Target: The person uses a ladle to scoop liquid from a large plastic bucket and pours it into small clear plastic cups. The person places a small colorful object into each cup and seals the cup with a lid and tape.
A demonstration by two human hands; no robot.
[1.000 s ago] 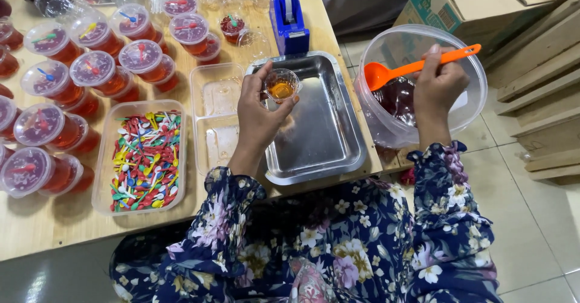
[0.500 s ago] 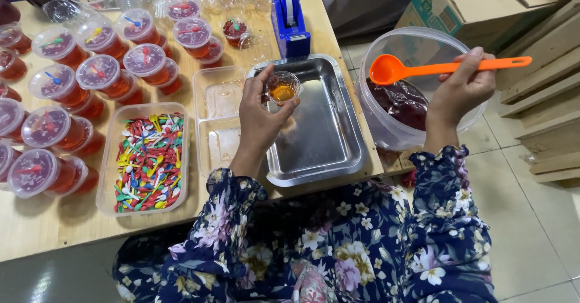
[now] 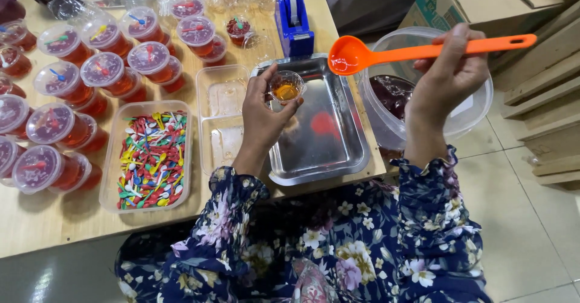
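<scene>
head view: nearest, pale tiled floor (image 3: 531, 218), then wooden table (image 3: 48, 224) with steel tray (image 3: 329, 152), left hand (image 3: 263, 112) closed round small clear cup (image 3: 286, 87) above it, right hand (image 3: 447, 76) gripping orange ladle (image 3: 417, 52) over clear tub (image 3: 471, 112), lidded red cups (image 3: 103, 70) beyond.

Bare steel tray (image 3: 338, 152) beneath hands

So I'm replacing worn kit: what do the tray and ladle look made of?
Tray: probably stainless steel, shiny, mirroring a red blur. Ladle in the right hand: seemingly plastic, glossy, solid orange throughout.
</scene>
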